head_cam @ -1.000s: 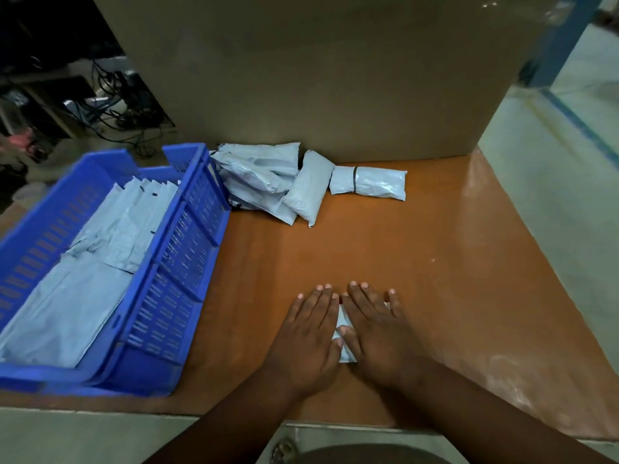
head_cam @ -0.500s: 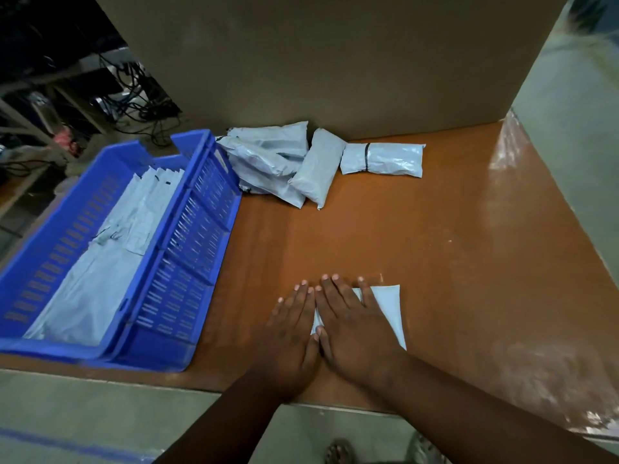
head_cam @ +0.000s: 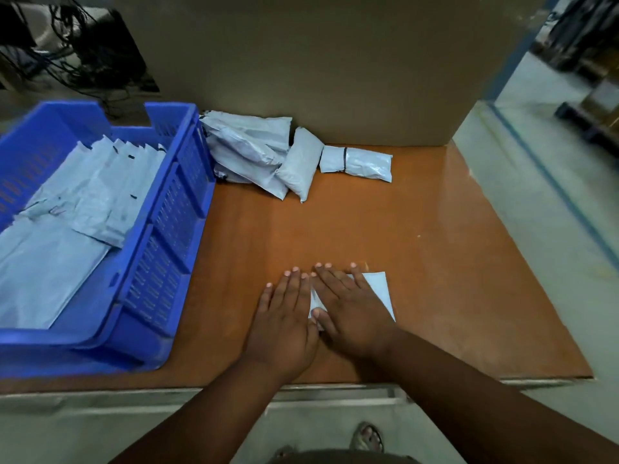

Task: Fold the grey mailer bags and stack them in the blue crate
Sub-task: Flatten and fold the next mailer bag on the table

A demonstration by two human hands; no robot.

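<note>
On table (head_cam: 435,262): hands (head_cam: 284,316) flatten mailer (head_cam: 378,289).

Dim indoor light, cool cast. Soft glare on the counter (head_cam: 435,249) far right and near right. Wide-angle bending at the edges; motion blur on the blue crate (head_cam: 174,229) rim and right background. Far left nearly black. Shadows soft, weak.

No text, label, brand or number can be read anywhere; the grey mailer bags (head_cam: 83,195) in the blue crate (head_cam: 160,229) carry only small dark marks, too blurred.
</note>
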